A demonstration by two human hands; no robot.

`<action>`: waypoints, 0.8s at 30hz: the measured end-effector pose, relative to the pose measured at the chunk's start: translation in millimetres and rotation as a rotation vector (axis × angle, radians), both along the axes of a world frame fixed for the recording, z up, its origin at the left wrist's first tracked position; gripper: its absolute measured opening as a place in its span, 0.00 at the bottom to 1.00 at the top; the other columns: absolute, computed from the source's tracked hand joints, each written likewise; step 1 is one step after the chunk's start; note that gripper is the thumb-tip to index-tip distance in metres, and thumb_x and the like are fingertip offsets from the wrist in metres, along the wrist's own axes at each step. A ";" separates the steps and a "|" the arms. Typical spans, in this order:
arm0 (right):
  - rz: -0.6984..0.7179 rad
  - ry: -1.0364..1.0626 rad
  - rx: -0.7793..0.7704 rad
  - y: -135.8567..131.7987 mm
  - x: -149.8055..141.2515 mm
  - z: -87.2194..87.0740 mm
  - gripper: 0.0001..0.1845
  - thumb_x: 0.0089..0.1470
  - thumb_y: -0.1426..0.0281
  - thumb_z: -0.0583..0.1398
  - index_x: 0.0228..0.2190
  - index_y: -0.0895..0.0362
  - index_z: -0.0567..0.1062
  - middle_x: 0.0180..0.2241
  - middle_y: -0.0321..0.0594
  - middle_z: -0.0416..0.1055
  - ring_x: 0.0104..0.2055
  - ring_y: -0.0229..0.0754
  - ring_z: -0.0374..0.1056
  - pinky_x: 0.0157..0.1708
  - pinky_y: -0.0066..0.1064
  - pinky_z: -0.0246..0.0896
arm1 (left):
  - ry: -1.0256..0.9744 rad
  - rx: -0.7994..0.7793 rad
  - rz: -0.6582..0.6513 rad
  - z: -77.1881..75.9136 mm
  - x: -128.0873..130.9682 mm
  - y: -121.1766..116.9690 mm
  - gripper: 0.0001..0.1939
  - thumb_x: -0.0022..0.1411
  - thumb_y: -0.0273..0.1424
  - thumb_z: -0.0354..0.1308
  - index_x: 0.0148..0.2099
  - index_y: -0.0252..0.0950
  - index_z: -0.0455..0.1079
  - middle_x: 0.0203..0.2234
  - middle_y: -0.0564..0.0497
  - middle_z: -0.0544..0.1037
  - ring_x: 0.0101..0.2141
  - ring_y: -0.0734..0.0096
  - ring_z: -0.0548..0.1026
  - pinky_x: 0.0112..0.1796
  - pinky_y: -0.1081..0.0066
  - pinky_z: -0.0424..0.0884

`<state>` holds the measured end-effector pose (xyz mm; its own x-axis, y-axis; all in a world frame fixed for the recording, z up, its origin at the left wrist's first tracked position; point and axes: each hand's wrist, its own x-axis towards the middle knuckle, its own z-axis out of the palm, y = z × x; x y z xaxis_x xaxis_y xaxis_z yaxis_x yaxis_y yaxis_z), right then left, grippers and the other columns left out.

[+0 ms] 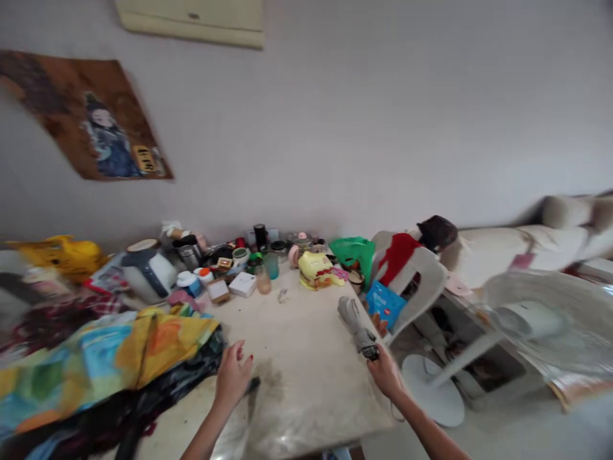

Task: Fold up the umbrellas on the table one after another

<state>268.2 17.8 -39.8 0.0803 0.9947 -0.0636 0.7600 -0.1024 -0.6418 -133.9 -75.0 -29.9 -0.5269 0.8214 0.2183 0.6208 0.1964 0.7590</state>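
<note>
My right hand (pixel 384 372) is closed around the dark end of a folded grey umbrella (pixel 352 314), at the right edge of the table (pixel 306 358). The umbrella points away from me, its grey canopy bundled up. My left hand (pixel 233 375) is over the left half of the table, fingers loosely bent and apart, holding nothing that I can see. Just left of it lies a loose spread of yellow, orange and blue patterned fabric (pixel 143 348), with dark fabric along its near side. A short black handle-like piece (pixel 253 386) rests beside my left hand.
Along the wall stand a kettle (pixel 149 271), small boxes (pixel 242 284), cups (pixel 263 281), a glass teapot (pixel 301 243) and a yellow packet (pixel 316 268). Right of the table are a white plastic chair (pixel 425 287) with bags on it and a standing fan (pixel 531 319).
</note>
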 end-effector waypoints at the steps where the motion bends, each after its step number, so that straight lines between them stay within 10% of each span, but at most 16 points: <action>1: 0.004 -0.032 -0.001 9.3 -11.8 -6.1 0.25 0.46 0.69 0.53 0.47 0.62 0.69 0.40 0.50 0.75 0.46 0.54 0.71 0.45 0.38 0.63 | 0.079 0.054 0.026 7.8 -19.6 -5.1 0.21 0.56 0.38 0.50 0.49 0.34 0.65 0.38 0.44 0.70 0.38 0.59 0.73 0.43 0.59 0.72; 8: -0.091 -0.368 -0.137 26.3 -43.5 -57.0 0.33 0.50 0.61 0.50 0.55 0.66 0.65 0.52 0.62 0.66 0.53 0.65 0.66 0.48 0.51 0.61 | 0.593 -0.106 0.517 46.8 -139.0 -75.2 0.24 0.62 0.36 0.49 0.56 0.28 0.61 0.48 0.35 0.66 0.50 0.48 0.65 0.49 0.54 0.64; 17: -0.118 -0.340 0.072 42.5 -43.0 -32.5 0.45 0.50 0.48 0.46 0.57 0.70 0.63 0.50 0.69 0.65 0.56 0.73 0.59 0.49 0.58 0.58 | 0.479 -0.416 0.864 0.5 -155.0 -116.2 0.37 0.58 0.45 0.57 0.60 0.22 0.56 0.53 0.29 0.65 0.52 0.42 0.64 0.46 0.55 0.64; 24: 0.128 -0.133 0.104 41.1 -80.8 -44.0 0.37 0.43 0.52 0.49 0.44 0.70 0.71 0.35 0.57 0.68 0.39 0.60 0.70 0.45 0.49 0.64 | 0.061 -0.698 0.639 -21.5 -188.0 -101.0 0.20 0.61 0.41 0.55 0.44 0.28 0.74 0.39 0.35 0.79 0.44 0.50 0.77 0.41 0.64 0.69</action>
<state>187.4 58.9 -83.8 -0.0460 0.9980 0.0426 0.8414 0.0617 -0.5368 -321.9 -176.0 -51.4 -0.9258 0.3370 -0.1711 0.2738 0.9101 0.3111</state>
